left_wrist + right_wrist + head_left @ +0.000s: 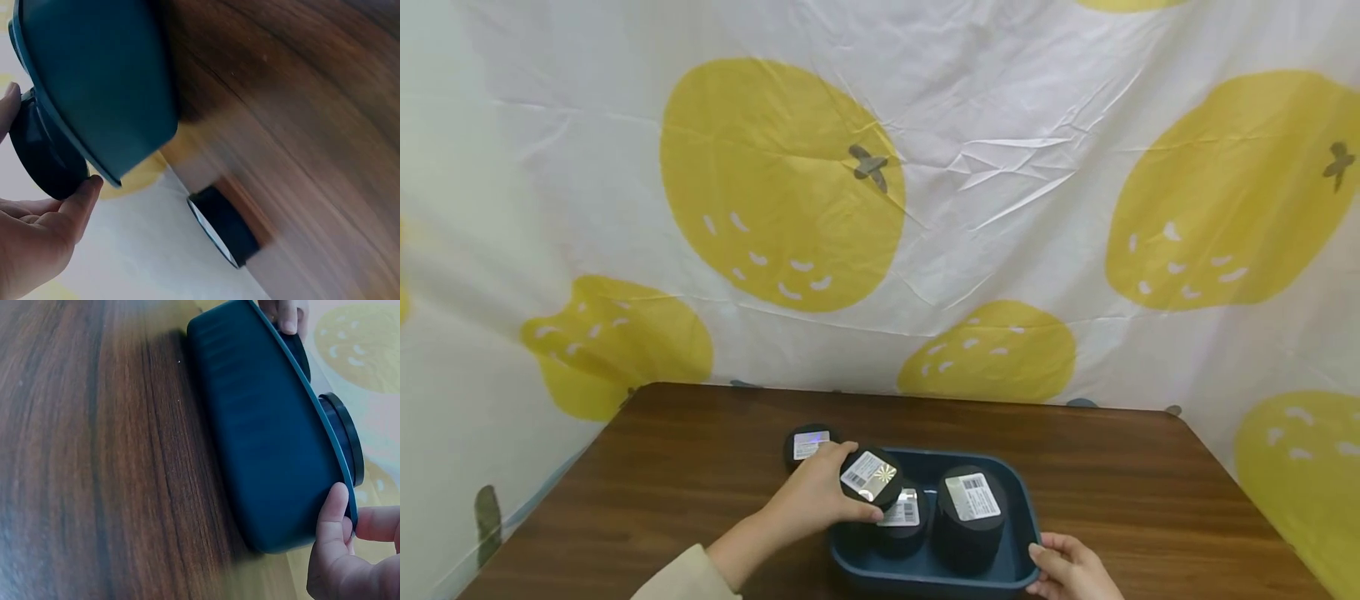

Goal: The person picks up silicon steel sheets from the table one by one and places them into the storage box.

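Observation:
My left hand (814,490) grips a short black round container (871,477) with a white label and a gold starburst sticker on its top. It holds this above the left part of a dark blue plastic bin (1017,500). Inside the bin, a second labelled black container (901,533) sits partly hidden under the held one. Beside it rises a taller black round stack or container (972,525), also labelled on top. At the bin's right front corner my right hand (1070,568) pinches the rim between thumb and fingers, plainly so in the right wrist view.
Another labelled black round container (225,225) lies on the wooden table (700,467), just outside the bin's back left corner. Behind the table hangs a white cloth (1000,233) with yellow fruit prints.

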Motion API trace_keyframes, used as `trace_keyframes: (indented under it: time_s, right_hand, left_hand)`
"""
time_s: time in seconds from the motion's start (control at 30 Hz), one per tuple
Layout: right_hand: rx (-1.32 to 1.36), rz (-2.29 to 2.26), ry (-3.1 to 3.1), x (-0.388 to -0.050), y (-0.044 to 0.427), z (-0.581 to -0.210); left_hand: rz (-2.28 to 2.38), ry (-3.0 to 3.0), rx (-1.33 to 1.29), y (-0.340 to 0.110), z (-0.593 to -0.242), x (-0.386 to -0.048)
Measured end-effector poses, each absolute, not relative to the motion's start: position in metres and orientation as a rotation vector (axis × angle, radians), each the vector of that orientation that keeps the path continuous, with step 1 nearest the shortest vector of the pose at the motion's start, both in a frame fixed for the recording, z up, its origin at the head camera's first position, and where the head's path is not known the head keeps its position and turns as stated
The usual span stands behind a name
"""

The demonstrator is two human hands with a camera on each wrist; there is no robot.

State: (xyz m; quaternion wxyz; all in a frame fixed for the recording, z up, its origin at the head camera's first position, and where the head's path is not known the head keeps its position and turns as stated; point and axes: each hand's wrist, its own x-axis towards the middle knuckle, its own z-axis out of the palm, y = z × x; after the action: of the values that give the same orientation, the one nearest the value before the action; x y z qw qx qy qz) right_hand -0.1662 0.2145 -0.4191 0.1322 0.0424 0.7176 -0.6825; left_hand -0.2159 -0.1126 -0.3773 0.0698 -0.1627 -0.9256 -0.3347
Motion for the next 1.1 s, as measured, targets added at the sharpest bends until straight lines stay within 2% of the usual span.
trace_keyframes:
  time_s: [1.1]
  right_hand:
    - [0.075,-2.021,1.909,-0.159,0.218,-0.409]
  left_hand:
    - [-0.929,-2.883,-0.567,-0.078,-0.396,-0.217]
